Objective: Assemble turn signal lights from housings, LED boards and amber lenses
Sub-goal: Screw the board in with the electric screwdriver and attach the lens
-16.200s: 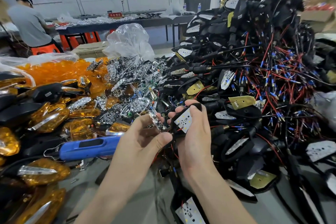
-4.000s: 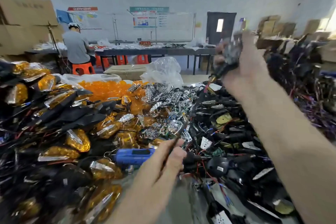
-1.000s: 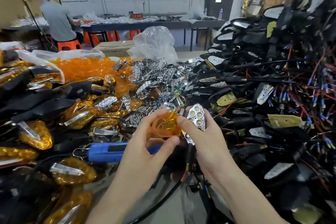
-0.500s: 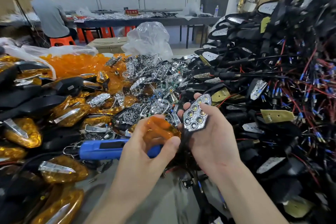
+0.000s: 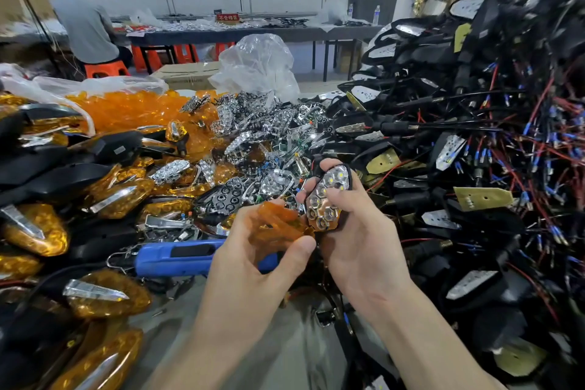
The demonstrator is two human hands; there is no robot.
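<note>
My left grip [image 5: 253,266]: pinching one amber lens [image 5: 278,226], blurred, just above the blue tool [image 5: 177,255]. My right grip [image 5: 357,241]: curled round one housing [image 5: 327,196], right of that tool, its shell mostly hidden by fingers.

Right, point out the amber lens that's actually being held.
The amber lens pinched by the left hand, beside the housing in the right hand; the rest lie piled.

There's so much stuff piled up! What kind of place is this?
Probably a factory assembly workshop: heaps of amber lenses, a pile of wired black housings, and another worker beside a long table.
</note>
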